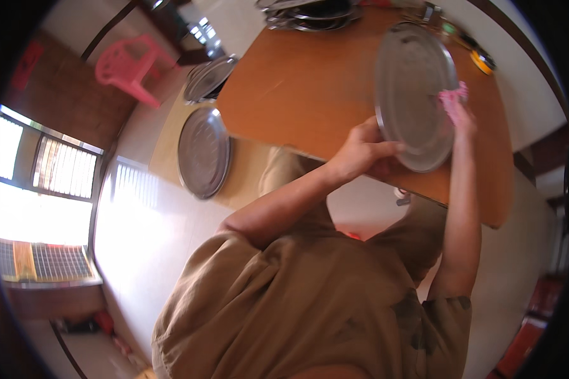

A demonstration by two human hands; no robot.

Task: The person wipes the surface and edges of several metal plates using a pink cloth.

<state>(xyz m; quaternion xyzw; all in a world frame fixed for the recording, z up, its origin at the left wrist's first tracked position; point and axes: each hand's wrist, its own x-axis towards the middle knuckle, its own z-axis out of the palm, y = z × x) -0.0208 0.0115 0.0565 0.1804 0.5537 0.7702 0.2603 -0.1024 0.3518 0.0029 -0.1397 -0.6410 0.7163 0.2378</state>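
Note:
An oval stainless steel tray (415, 94) is held up, tilted, over the brown wooden table (303, 85). My left hand (365, 147) grips its lower left edge, the thumb on the near face and the other fingers partly hidden behind it. A bunched pink cloth (451, 100) is in my right hand (462, 116), pressed at the tray's right rim. To the left, another oval metal tray (204, 151) rests on a lower light wooden surface (246, 175).
Stacked metal trays (308, 14) stand at the table's far edge, and more trays (211, 78) lie left of it. A yellow and black round object (482, 62) sits at the far right. A pink plastic chair (133, 68) stands beyond, at the upper left.

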